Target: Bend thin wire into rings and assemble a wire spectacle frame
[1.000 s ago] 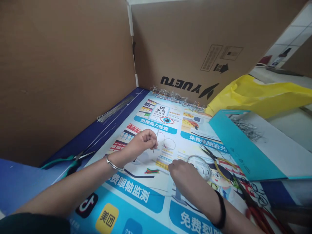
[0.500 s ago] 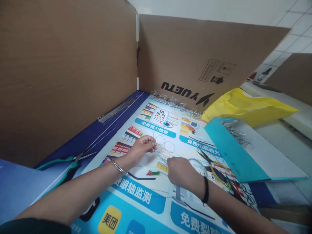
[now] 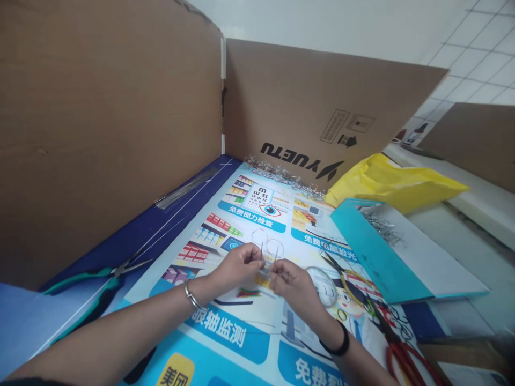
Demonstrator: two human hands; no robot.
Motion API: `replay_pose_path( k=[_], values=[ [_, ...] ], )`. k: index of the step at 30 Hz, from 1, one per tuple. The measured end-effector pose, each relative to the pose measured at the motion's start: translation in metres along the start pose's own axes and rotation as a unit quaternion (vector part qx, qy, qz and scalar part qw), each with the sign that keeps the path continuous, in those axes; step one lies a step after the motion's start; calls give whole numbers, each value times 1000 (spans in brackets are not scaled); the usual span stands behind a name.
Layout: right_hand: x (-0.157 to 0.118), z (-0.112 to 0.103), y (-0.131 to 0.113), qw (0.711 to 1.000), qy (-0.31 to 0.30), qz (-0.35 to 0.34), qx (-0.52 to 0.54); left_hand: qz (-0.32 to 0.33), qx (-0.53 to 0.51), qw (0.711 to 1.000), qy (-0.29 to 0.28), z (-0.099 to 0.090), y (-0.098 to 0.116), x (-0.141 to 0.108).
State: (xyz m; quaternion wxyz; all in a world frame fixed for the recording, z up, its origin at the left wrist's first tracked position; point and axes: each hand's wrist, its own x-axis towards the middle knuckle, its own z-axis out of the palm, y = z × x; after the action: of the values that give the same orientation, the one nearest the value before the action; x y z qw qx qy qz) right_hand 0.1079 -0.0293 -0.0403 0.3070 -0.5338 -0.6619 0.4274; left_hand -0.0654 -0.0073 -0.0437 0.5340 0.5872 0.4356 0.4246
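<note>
My left hand [image 3: 240,264], with a silver bangle at the wrist, pinches a thin wire over the printed mat [image 3: 257,321]. Close beside it on the right, my right hand [image 3: 292,281], with a black band, pinches the same thin wire piece. Two round loops of the wire [image 3: 274,247] stand up just beyond my fingertips, and short straight ends show by each hand. Both hands have their fingers closed. A small bundle of red and green strips [image 3: 248,293] lies on the mat beneath my hands.
Green-handled pliers [image 3: 105,281] lie at left, beside straight wires [image 3: 185,188]. Yellow-handled cutters [image 3: 348,281] and red-handled scissors [image 3: 402,354] are at right. A turquoise box [image 3: 382,262] holds wire pieces; a yellow bag [image 3: 390,179] lies behind. Cardboard panels [image 3: 289,102] stand behind the mat.
My right hand has turned, with its fingers now facing my left hand, and both hands are closer together on the wire. The view has shifted, bringing the red scissor handles into sight.
</note>
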Motion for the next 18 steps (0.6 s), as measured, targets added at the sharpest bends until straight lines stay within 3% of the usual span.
replay_pose_path(
  k=[3,9,18],
  values=[
    [-2,3,3,1000,13,-5,5,-6,29,999,-24,2,-2,-3],
    [-4,1,6,993,43,-73,-79,-4,73,996,-60,3,5,-6],
    [-4,1,5,985,63,-75,-140,24,120,992,-31,9,-2,-10]
  ],
)
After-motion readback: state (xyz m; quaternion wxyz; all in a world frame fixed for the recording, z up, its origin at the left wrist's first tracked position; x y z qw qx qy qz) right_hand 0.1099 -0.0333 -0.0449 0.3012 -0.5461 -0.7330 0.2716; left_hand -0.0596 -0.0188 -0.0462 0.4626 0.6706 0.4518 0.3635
